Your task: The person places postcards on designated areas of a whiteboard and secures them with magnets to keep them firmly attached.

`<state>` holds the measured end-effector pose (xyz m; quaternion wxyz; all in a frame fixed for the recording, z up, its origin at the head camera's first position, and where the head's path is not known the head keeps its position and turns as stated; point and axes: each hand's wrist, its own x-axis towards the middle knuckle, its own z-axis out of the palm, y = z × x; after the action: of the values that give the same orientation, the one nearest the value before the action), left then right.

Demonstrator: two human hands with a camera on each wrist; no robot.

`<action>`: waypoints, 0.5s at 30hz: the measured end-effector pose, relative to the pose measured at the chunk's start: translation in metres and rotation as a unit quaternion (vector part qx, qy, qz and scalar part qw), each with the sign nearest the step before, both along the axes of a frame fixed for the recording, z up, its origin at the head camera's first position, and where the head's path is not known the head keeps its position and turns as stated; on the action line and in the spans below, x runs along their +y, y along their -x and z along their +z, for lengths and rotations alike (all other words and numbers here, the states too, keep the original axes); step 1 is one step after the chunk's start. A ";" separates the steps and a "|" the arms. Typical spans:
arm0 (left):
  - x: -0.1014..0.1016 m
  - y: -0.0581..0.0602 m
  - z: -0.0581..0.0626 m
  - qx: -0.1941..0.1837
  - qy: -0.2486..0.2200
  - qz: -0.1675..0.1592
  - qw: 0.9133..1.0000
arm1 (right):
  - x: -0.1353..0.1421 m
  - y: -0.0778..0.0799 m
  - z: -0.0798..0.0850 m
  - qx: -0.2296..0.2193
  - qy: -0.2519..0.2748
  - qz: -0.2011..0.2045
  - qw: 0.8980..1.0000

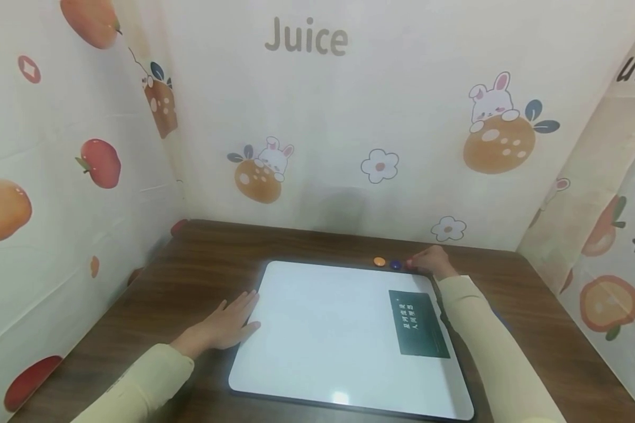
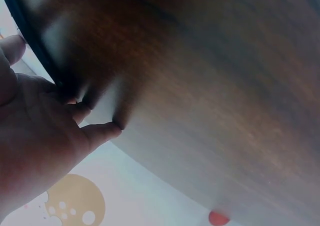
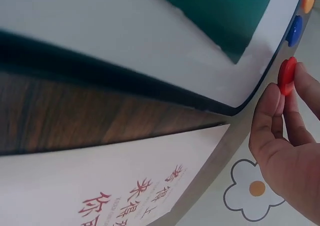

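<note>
Red disc (image 3: 286, 77) pinched in right hand (image 3: 287, 141); left hand (image 1: 227, 325) outstretched at edge of whiteboard (image 1: 317, 329).

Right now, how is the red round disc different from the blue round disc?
The red round disc is pinched by the right hand; the blue round disc rests on the dark brown wooden table, with no hand on it. The blue disc is nearer the orange round disc than the red disc is. Both are small and round.
</note>
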<state>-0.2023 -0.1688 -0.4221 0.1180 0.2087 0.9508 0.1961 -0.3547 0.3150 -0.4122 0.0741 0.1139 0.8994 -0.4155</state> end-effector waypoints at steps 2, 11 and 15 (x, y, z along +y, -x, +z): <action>0.000 0.000 -0.001 0.001 0.001 -0.004 1.000 | 0.001 -0.002 0.002 -0.002 0.007 0.000 1.000; 0.001 0.002 0.000 0.000 0.011 -0.003 1.000 | 0.001 -0.011 0.011 0.015 0.009 0.027 0.999; 0.000 0.002 -0.001 0.001 0.008 -0.003 1.000 | 0.001 -0.016 0.013 0.016 0.013 0.038 0.999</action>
<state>-0.2043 -0.1686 -0.4229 0.1195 0.2105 0.9518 0.1883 -0.3384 0.3157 -0.3997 0.0771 0.0719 0.8985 -0.4260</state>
